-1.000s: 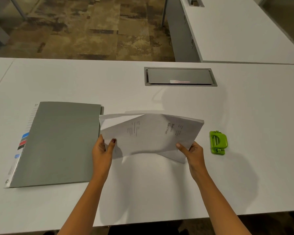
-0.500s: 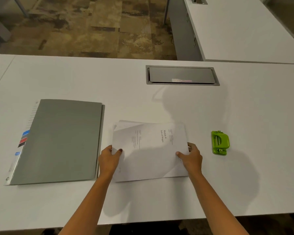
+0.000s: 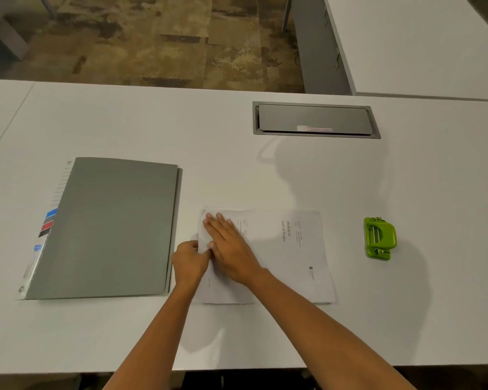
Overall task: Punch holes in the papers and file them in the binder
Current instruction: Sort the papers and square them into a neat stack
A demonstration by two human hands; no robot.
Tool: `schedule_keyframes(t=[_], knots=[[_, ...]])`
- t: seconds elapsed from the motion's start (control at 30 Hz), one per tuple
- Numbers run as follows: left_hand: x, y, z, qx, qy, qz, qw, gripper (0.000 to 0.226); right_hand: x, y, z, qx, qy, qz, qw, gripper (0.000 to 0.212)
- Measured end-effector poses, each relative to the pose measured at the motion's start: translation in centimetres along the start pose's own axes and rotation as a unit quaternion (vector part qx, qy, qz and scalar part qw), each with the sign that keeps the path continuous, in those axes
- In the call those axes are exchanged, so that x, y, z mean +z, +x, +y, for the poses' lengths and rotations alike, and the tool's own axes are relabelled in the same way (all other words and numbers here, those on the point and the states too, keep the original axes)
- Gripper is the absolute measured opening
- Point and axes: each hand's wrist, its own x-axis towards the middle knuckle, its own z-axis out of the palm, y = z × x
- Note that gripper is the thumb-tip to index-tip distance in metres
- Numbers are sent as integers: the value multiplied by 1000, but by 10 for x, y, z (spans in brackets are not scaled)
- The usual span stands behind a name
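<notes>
Papers [image 3: 288, 257] lie flat on the white table [image 3: 152, 122], just to the right of the binder [image 3: 110, 226], their printed title running sideways to the viewer. The binder is grey, closed and flat, with coloured index tabs showing along its far-left edge. The right hand [image 3: 228, 246] reaches across and rests palm-down on the part of the stack nearest the binder, fingers straight and spread, pressing the sheets flat. The left hand [image 3: 190, 261] sits in the narrow gap between the binder and the stack, fingers curled at the paper's edge and seemingly pinching it, though the right hand hides part of that grip. The green hole punch [image 3: 379, 239] stands untouched well to the right of the binder, beyond the far side of the papers, and a grey cable hatch [image 3: 313, 119] is set into the table farther back and to the right of the binder.

Judging by this, the step in hand is squaring and flattening the stack before punching; no holes are visible yet. The next move calls for fetching the punch, or bringing the stack to it, and feeding in the edge that will meet the binder's rings, with the sheets kept aligned so they do not fan out
</notes>
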Motion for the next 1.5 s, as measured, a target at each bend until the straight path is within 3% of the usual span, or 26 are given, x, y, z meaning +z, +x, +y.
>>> schedule_keyframes(t=[0.13, 0.67, 0.87, 1.27, 1.4, 1.5], knots=[[-2, 3, -2, -3, 4, -10, 1000, 20, 5, 15, 7, -19, -35, -32, 999, 57], [-1, 5, -4, -45, -5, -12, 999, 30, 16, 24, 5, 46, -64, 34, 996, 55], [0, -2, -3, -61, -54, 13, 997, 31, -1, 9, 36, 148, -70, 85, 983, 58], [3, -8, -3, -66, -93, 21, 993, 34, -43, -55, 118, 285, -114, 109, 945, 66], [1, -9, -8, -60, -116, 11, 991, 37, -58, -70, 124, 302, -8, 152, 941, 69], [-5, -9, -15, -68, -157, 0, 985, 29, -74, -85, 109, 385, 142, 235, 881, 65]])
